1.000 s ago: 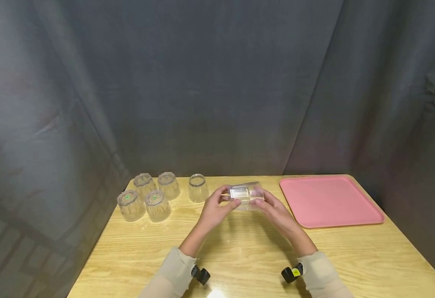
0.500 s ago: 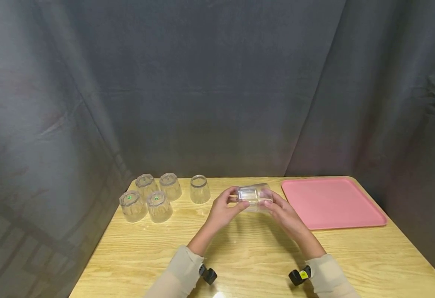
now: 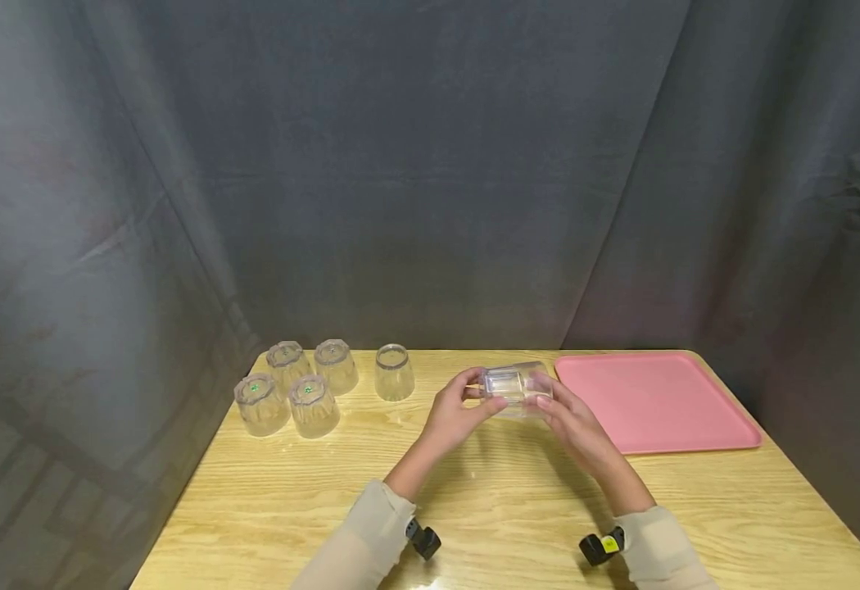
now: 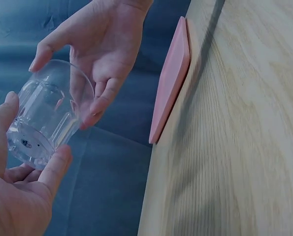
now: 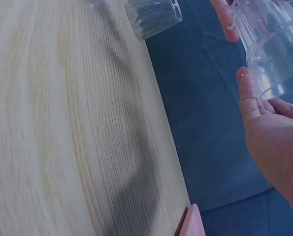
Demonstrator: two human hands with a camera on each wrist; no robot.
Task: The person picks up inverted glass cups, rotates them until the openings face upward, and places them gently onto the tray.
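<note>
Left hand (image 3: 452,416) and right hand (image 3: 576,419) part-closed, gripping base and rim ends of a clear glass (image 3: 513,388), sideways above table (image 3: 312,508), just left of pink tray (image 3: 666,401). Step, judged: two-handed turning; next calls for even grip.

1. I have the left hand (image 3: 454,418) at the base end of the glass (image 3: 516,387), pinching it, left thumb (image 3: 494,405) on its near side, left fingers (image 3: 467,378) beyond.
2. My right hand (image 3: 577,428) holds the mouth end of the glass, right thumb (image 3: 545,403) on the near side, right fingers (image 4: 105,101) behind the rim.
3. I read the left wrist (image 3: 405,478) and right wrist (image 3: 627,489) as bare, both nearer my head view than the glass, well apart.
4. My left forearm (image 3: 359,537) and right forearm (image 3: 662,545), sleeved, slant inward toward the glass.
</note>
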